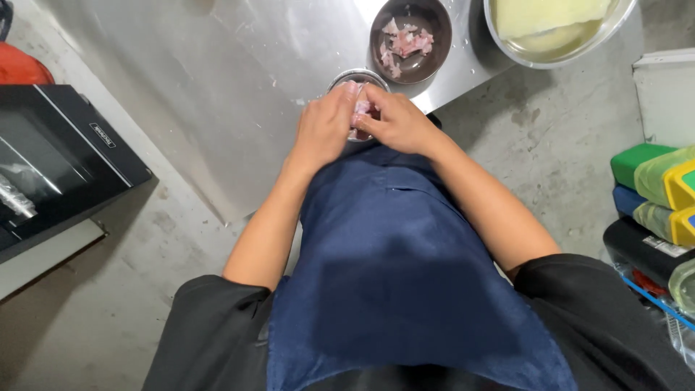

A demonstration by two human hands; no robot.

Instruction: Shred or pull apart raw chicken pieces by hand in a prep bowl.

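My left hand (pixel 324 127) and my right hand (pixel 397 119) meet over a small round metal bowl (pixel 360 74) at the near edge of a steel table (pixel 217 87). Both hands pinch a pink piece of raw meat (pixel 361 110) between their fingertips above the bowl. Just beyond it stands a darker metal bowl (pixel 434 29) with several pink and white meat pieces (pixel 405 42) inside. My hands hide most of the small bowl's contents.
A large steel basin (pixel 561 54) with a pale yellow mass sits at the table's far right. A black appliance (pixel 58 159) stands at the left on the concrete floor. Coloured bins (pixel 655 181) and a white box (pixel 666 94) line the right side.
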